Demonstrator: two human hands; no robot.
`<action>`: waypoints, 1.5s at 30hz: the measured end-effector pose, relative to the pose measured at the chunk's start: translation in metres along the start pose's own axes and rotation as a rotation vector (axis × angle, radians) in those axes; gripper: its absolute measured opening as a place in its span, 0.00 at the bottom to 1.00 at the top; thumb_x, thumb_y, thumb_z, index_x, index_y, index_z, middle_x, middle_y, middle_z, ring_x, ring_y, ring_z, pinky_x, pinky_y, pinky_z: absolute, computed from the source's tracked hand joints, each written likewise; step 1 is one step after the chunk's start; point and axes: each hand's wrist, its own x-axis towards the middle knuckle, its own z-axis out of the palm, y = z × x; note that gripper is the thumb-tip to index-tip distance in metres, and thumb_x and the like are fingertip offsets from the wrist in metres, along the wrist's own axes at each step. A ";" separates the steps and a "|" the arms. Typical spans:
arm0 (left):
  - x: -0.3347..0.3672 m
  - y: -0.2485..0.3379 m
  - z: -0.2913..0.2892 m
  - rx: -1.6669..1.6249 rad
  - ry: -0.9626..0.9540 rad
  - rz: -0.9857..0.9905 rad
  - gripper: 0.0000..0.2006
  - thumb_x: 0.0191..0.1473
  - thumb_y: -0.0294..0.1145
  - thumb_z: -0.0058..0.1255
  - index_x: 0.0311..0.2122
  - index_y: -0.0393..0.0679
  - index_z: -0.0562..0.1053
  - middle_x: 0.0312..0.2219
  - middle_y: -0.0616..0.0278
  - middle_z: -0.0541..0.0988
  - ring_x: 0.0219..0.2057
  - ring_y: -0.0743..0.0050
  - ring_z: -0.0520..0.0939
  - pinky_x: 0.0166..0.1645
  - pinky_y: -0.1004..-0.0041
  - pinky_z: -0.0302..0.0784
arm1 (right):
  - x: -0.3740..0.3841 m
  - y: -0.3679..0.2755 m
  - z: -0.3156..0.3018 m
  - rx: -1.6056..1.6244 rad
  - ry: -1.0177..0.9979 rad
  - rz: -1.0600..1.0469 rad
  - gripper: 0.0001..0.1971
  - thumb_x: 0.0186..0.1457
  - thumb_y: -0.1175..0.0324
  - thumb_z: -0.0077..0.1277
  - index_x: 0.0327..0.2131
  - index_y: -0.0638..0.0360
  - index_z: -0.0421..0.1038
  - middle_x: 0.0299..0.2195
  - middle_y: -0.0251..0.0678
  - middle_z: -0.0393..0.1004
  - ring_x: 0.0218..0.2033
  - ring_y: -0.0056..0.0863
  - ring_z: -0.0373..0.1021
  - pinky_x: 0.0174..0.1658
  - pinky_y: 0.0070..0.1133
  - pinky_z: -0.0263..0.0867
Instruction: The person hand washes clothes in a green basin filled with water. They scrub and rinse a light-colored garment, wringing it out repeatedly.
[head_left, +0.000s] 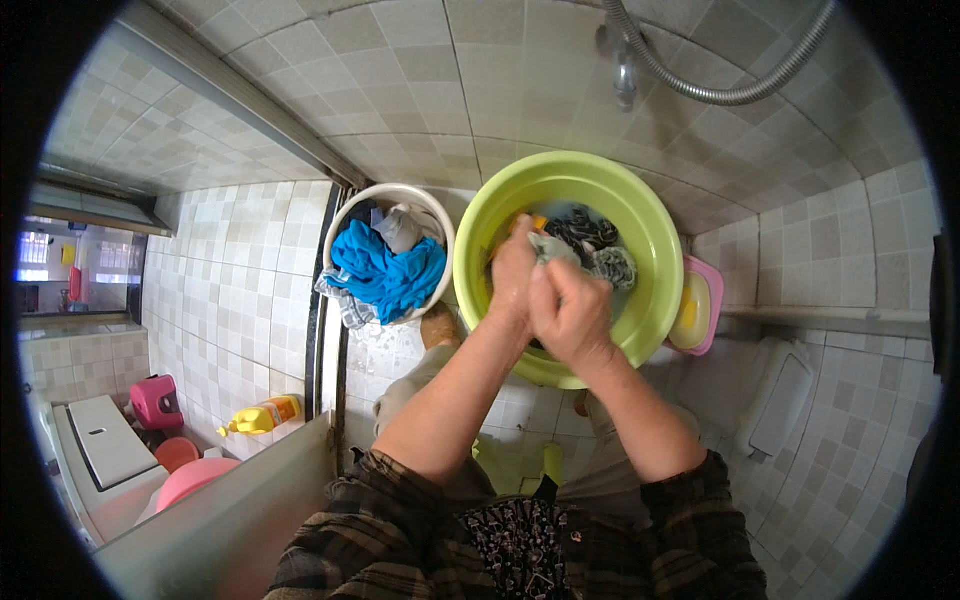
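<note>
While two bare forearms reach down together, look where they meet: the left hand (513,272) and the right hand (573,308) are pressed side by side, fingers curled in tight, with a crumpled, pale grey-green cloth (552,250) gripped between them. How much of it is buried inside the fists, I can't tell from here; the part that shows pokes out just beyond the knuckles, over the large round lime-green plastic basin (545,178). Soft stuff, that, limp and nothing fragile about it; I'd judge it soaked, so heavier than its size suggests and slippery if there's suds in it. Best hold? Bunched in full fists, I'd say, never pinched by an edge. And down in the basin, what looks like cloudy water, with a black-and-white patterned cloth (585,228) in a heap and a grey-green patterned wad (613,267) just beside it, plus a flash of an orange item (540,222) half hidden by the left hand. Over to the left, near the basin, stands a round cream plastic tub (447,232), piled up with a bright blue cloth (390,265), a pale grey bundle (400,230) on top, and a grey-and-white checked cloth (350,305) spilling over the rim. On the right, a pink plastic tray (713,300) carries something yellow (690,315), too unclear to name.
</note>
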 end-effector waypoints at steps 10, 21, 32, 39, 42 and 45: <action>-0.018 0.010 0.010 -0.279 -0.150 -0.055 0.17 0.58 0.44 0.37 0.30 0.40 0.70 0.25 0.62 0.72 0.25 0.73 0.71 0.32 0.71 0.67 | 0.013 0.006 -0.006 0.064 0.072 0.140 0.10 0.50 0.69 0.45 0.19 0.61 0.62 0.13 0.42 0.66 0.15 0.40 0.66 0.19 0.30 0.60; -0.021 0.000 0.018 -0.318 -0.354 -0.192 0.19 0.55 0.47 0.42 0.40 0.40 0.71 0.32 0.61 0.74 0.31 0.74 0.74 0.38 0.73 0.69 | 0.026 0.036 -0.013 0.031 0.156 0.338 0.14 0.52 0.68 0.44 0.16 0.62 0.60 0.11 0.44 0.63 0.14 0.44 0.63 0.18 0.30 0.57; -0.025 0.011 0.016 -0.269 -0.248 -0.199 0.15 0.55 0.44 0.42 0.37 0.42 0.71 0.30 0.63 0.74 0.31 0.76 0.74 0.36 0.74 0.69 | 0.022 0.030 -0.010 0.024 0.115 0.290 0.14 0.52 0.66 0.44 0.17 0.62 0.61 0.12 0.46 0.64 0.14 0.44 0.63 0.19 0.31 0.57; -0.019 0.010 0.015 -0.365 -0.237 -0.156 0.13 0.56 0.42 0.40 0.32 0.44 0.71 0.25 0.66 0.73 0.25 0.78 0.72 0.31 0.76 0.68 | 0.020 0.028 -0.006 0.062 0.085 0.330 0.14 0.53 0.66 0.44 0.18 0.62 0.61 0.13 0.45 0.63 0.15 0.43 0.63 0.20 0.30 0.58; -0.016 0.010 0.011 -0.410 -0.237 -0.184 0.14 0.56 0.43 0.42 0.36 0.44 0.71 0.28 0.65 0.74 0.29 0.76 0.74 0.34 0.75 0.70 | 0.022 0.027 -0.005 0.060 0.049 0.289 0.13 0.53 0.66 0.45 0.19 0.62 0.62 0.13 0.45 0.64 0.16 0.43 0.65 0.21 0.31 0.59; -0.019 0.009 0.016 -0.337 -0.266 -0.156 0.13 0.57 0.41 0.40 0.28 0.44 0.71 0.22 0.68 0.72 0.21 0.81 0.70 0.26 0.77 0.66 | 0.024 0.038 -0.007 0.025 0.081 0.308 0.13 0.53 0.67 0.45 0.19 0.63 0.62 0.13 0.44 0.64 0.15 0.43 0.64 0.21 0.31 0.59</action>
